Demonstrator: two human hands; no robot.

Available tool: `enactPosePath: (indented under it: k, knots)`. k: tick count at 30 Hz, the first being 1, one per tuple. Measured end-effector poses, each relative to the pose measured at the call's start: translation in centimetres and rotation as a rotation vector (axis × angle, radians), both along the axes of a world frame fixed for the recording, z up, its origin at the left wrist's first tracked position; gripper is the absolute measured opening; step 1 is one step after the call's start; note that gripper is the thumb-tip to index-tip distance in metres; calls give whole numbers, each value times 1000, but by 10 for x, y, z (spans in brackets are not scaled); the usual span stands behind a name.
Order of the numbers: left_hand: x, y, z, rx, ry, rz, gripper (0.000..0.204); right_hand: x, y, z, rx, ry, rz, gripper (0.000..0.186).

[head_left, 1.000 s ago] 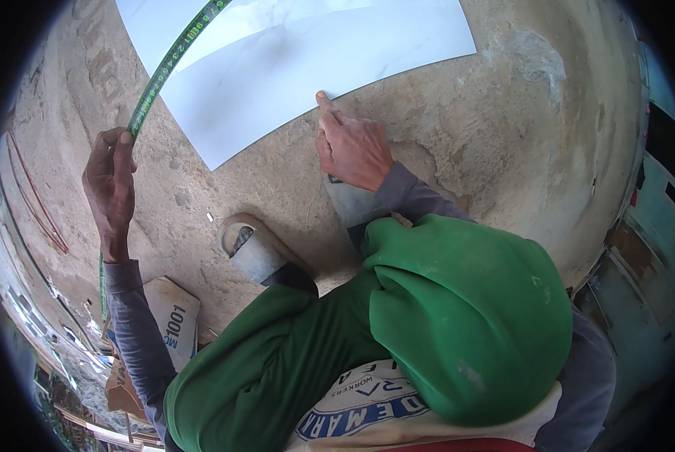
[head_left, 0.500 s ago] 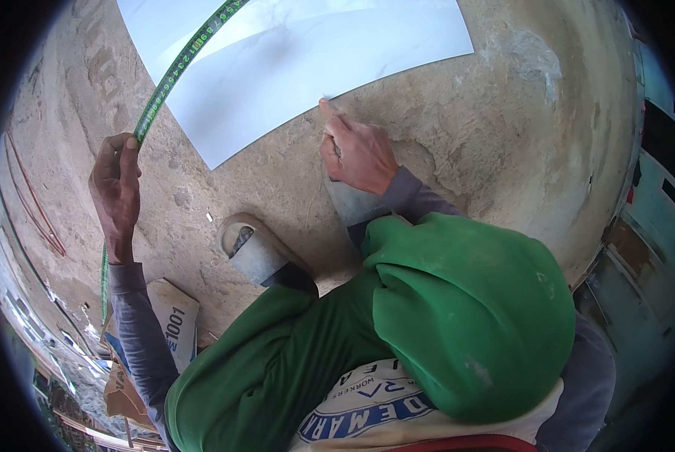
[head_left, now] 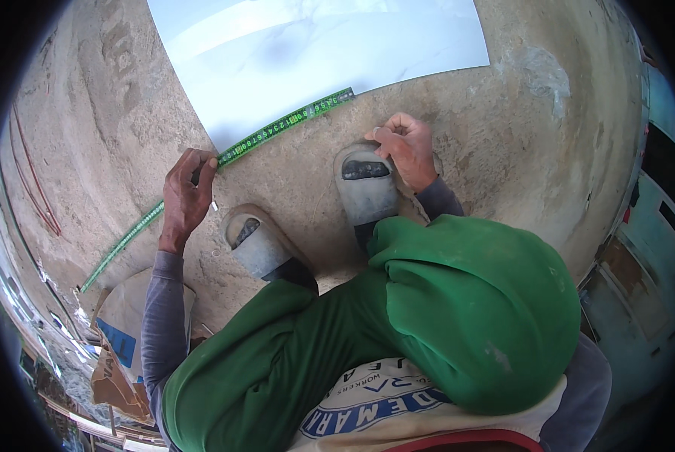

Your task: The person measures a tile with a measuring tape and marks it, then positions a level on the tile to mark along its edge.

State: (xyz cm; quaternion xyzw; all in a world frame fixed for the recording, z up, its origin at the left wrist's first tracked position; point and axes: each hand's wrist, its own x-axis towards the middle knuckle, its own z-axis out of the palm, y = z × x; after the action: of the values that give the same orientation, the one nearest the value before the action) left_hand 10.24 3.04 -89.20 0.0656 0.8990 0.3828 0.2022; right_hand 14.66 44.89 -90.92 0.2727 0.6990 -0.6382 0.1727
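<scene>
A green tape measure (head_left: pixel 284 123) lies along the near edge of a large glossy white sheet (head_left: pixel 330 45). Its metal end rests partway along that edge. My left hand (head_left: pixel 188 194) pinches the tape between thumb and fingers at the sheet's near left corner. Behind that hand the rest of the tape runs down to the left across the floor. My right hand (head_left: pixel 409 153) is apart from both tape and sheet, above the toe of my right sandal (head_left: pixel 367 188). Its thumb and fingers are drawn together, and anything between them is hidden.
My left sandal (head_left: pixel 258 241) is planted on the rough concrete floor (head_left: pixel 300 181). Torn cardboard (head_left: pixel 119 384) lies at the lower left. Thin reddish rods (head_left: pixel 36 177) are on the far left, and clear plastic film (head_left: pixel 541 71) sticks to the floor at the upper right.
The tape's end has come down onto the sheet's near edge. My left hand has moved right to the corner; my right hand has drawn back from the edge, its pointing finger now curled.
</scene>
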Motion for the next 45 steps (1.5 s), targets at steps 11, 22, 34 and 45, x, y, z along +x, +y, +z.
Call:
enactPosePath:
  k: [11, 22, 34, 45]
  knots:
    - [11, -1, -21, 30, -1, 2, 9, -38, -27, -6, -154, -124, -169, 21]
    - [9, 1, -20, 56, -42, 25, 7, -39, -35, -17, 78, -77, 9, 38]
    - [5, -2, -23, 81, -81, 63, 8, -43, -45, -5, 176, -54, 25, 43]
    - [4, -2, -21, 84, -65, 79, 5, -44, -53, -8, 88, -125, -81, 35]
